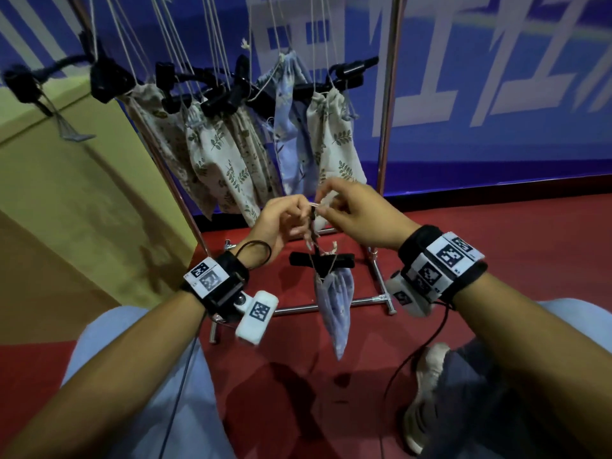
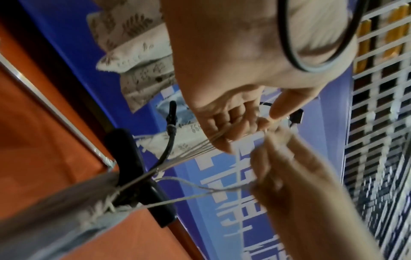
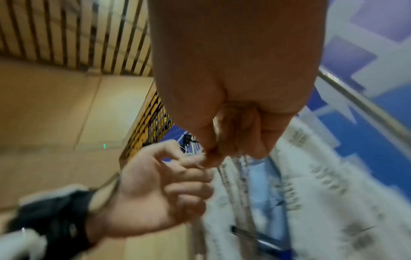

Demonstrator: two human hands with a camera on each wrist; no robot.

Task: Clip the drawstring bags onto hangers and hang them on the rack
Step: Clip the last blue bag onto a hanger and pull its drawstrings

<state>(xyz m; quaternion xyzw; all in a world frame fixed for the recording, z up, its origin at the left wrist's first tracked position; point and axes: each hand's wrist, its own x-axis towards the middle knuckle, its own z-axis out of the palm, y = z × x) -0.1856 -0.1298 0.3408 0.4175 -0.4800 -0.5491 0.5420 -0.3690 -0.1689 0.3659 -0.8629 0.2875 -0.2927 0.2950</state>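
Observation:
A pale blue drawstring bag (image 1: 336, 306) hangs from a small black clip hanger (image 1: 322, 260) below my hands, over the red floor. My left hand (image 1: 299, 217) grips the bag's drawstrings, which run taut from its curled fingers (image 2: 224, 130) down to the hanger (image 2: 135, 172) and the bag (image 2: 55, 216). My right hand (image 1: 323, 205) pinches the cord end just right of the left hand, thumb and fingertips together (image 3: 213, 158). The left hand (image 3: 169, 183) touches it there. The hanger's hook (image 2: 171, 121) stands free beside the strings.
Several patterned bags (image 1: 218, 157) hang on black hangers from the metal rack, whose post (image 1: 385, 127) and base bars (image 1: 331, 306) stand just ahead. A yellow-green box (image 1: 66, 193) is at the left. A blue banner wall is behind. My shoe (image 1: 427, 392) is at the lower right.

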